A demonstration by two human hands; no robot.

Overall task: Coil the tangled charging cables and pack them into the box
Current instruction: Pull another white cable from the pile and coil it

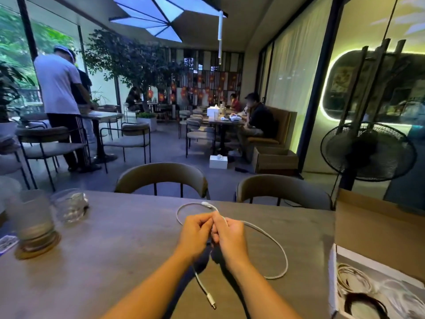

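- White charging cable is pinched in both of our grips at mid-surface: left hand and right hand, fingers closed on it, knuckles touching.
- Beyond the grips, one loop ends in a connector.
- Right of the grips, a wide loop lies flat.
- Below the grips, the second plug rests between our forearms.
- Far right of the grips, the open cardboard box holds coiled cables.
- Left of the grips stand two glasses.
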